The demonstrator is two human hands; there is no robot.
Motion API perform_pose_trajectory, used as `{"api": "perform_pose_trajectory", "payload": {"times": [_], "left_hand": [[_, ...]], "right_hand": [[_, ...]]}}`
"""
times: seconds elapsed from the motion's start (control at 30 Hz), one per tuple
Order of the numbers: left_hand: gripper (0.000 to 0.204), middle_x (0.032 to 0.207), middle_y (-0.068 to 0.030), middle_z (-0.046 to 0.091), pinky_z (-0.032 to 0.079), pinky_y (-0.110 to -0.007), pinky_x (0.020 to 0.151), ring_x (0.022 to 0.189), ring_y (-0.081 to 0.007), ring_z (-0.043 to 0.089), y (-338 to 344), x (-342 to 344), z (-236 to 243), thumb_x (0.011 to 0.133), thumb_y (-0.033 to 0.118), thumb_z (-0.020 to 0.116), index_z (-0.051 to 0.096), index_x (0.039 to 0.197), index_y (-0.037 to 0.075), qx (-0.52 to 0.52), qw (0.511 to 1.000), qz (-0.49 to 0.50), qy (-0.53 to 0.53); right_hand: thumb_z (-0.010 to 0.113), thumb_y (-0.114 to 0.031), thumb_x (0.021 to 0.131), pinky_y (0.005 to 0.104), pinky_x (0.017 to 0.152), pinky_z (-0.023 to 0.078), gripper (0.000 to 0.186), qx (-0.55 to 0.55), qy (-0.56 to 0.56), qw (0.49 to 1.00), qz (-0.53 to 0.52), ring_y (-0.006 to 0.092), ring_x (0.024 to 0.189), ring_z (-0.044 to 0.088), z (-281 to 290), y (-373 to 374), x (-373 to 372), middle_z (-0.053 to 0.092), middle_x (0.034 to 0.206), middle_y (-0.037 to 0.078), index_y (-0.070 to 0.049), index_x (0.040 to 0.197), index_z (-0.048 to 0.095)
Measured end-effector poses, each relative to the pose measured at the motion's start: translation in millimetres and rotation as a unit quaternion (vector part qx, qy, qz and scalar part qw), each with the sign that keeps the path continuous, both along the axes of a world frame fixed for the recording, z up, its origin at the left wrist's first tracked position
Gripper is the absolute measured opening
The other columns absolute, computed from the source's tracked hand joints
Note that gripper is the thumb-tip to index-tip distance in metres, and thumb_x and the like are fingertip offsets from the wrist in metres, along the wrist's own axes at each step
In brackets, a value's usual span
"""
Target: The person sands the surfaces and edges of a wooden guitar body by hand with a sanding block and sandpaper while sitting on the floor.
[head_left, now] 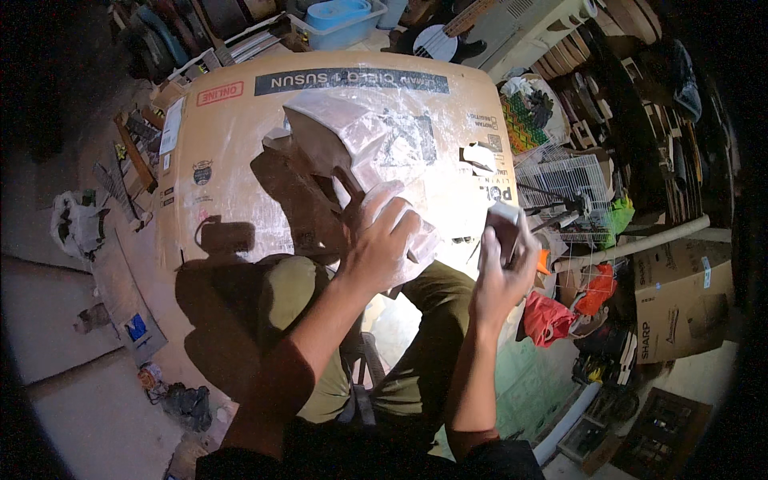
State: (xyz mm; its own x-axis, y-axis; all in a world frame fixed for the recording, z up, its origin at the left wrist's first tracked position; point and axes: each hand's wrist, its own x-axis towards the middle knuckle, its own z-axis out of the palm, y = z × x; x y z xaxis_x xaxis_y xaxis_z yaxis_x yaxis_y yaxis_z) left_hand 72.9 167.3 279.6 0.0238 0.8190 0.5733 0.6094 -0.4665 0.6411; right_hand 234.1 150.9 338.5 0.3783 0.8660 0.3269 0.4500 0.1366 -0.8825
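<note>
My left hand [376, 248] is closed over the near end of a large, angular carved wooden piece [332, 124] coated in pale dust. The piece is tilted, its broad end pointing away from me above a flattened cardboard box [232, 144]. In my right hand [510, 276] is a small dark rectangular block [504, 222], gripped between thumb and fingers. This block is held to the right of the wooden piece, apart from it. A small white curled scrap [478, 156] lies on the cardboard at the right.
A blue plastic tub [340, 32] and a banjo-like instrument [436, 42] stand beyond the cardboard. To the right are a white wire rack [572, 188], a pale pole [640, 244], red cloth [548, 318] and a cardboard carton [684, 300]. Wood strips [136, 152] lie at the left.
</note>
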Motion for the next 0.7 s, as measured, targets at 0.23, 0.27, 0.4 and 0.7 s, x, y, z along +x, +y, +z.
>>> {"api": "perform_pose_trajectory", "payload": {"times": [0.23, 0.27, 0.4, 0.7], "left_hand": [[0.035, 0.113, -0.0196, 0.059, 0.036, -0.051, 0.104, 0.12, -0.0425, 0.047, 0, -3, -1, 0.069, 0.022, 0.075, 0.062, 0.097, 0.004, -0.005, 1.0, -0.019, 0.018], [0.033, 0.113, -0.0196, 0.058, 0.036, -0.05, 0.106, 0.123, -0.0421, 0.047, 0, -5, -2, 0.07, 0.018, 0.073, 0.061, 0.097, 0.004, -0.002, 1.0, -0.02, 0.018], [0.03, 0.114, -0.0202, 0.056, 0.034, -0.051, 0.109, 0.13, -0.0424, 0.044, 0, 1, 0, 0.071, 0.012, 0.071, 0.058, 0.097, 0.005, -0.036, 0.999, -0.041, -0.004], [0.038, 0.119, -0.0191, 0.055, 0.036, -0.05, 0.108, 0.13, -0.0431, 0.043, -3, -2, 6, 0.066, 0.0, 0.07, 0.059, 0.101, 0.005, -0.03, 0.999, -0.04, -0.018]], "right_hand": [[0.07, 0.003, 0.079, 0.0441, 0.096, 0.048, 0.045, 0.007, -0.138, 0.98, 0.143, 0.0368, 0.108, 0.061, -16, -52, -25, 0.061, 0.117, 0.023, 0.002, 0.124, 0.061], [0.07, 0.002, 0.079, 0.045, 0.095, 0.048, 0.045, 0.048, -0.234, 0.955, 0.177, 0.0384, 0.107, 0.061, -15, -54, -27, 0.061, 0.115, 0.023, 0.002, 0.123, 0.061], [0.074, -0.002, 0.077, 0.0434, 0.094, 0.049, 0.043, -0.018, -0.04, 0.996, 0.072, 0.0376, 0.104, 0.061, -18, -27, -27, 0.063, 0.111, 0.023, -0.001, 0.118, 0.065], [0.07, 0.005, 0.078, 0.0402, 0.095, 0.049, 0.046, 0.032, -0.189, 0.97, 0.151, 0.0325, 0.106, 0.062, -17, -51, -27, 0.062, 0.115, 0.02, 0.003, 0.123, 0.06]]}}
